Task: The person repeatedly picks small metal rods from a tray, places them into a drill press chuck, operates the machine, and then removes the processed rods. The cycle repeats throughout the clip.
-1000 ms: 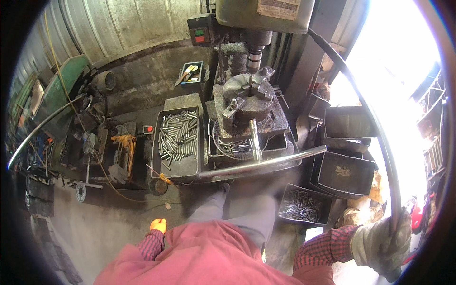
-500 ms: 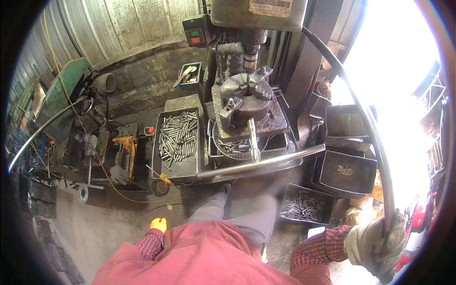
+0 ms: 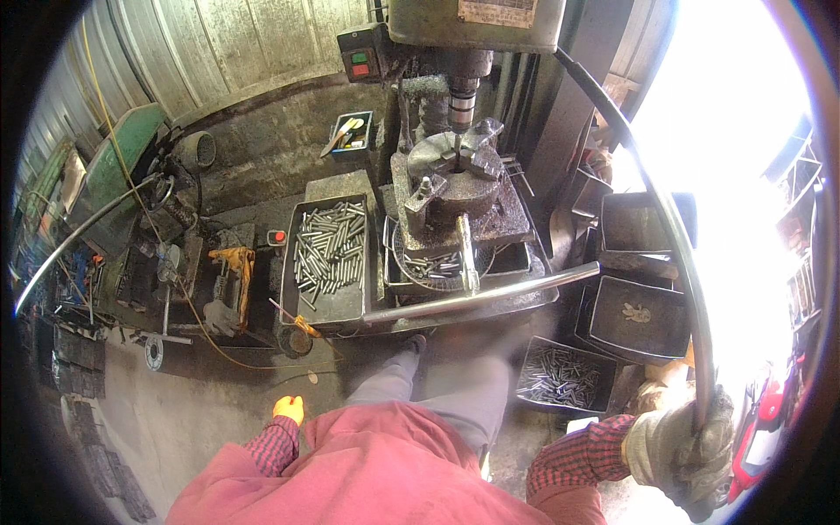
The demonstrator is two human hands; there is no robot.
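Head view: right hand (image 3: 681,442), gloved, has its fingers wrapped tight around the end of the long curved lever (image 3: 674,236) running up to the drill press (image 3: 464,52). Looks like the feed stroke, bit sitting right at the chuck (image 3: 446,171) on the table; next move probably wants a steady pull. Left hand (image 3: 289,408) hangs loose by the hip, can't tell its fingers. Tray of rods (image 3: 328,254) and bins (image 3: 639,306) crowd both sides, open floor only to the left.

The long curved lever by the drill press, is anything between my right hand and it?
Nothing visible stands between them. The gloved right hand is already closed around the lower end of the long curved lever, which arcs up toward the drill press. The left hand, in an orange glove, hangs low at the person's side, away from it.
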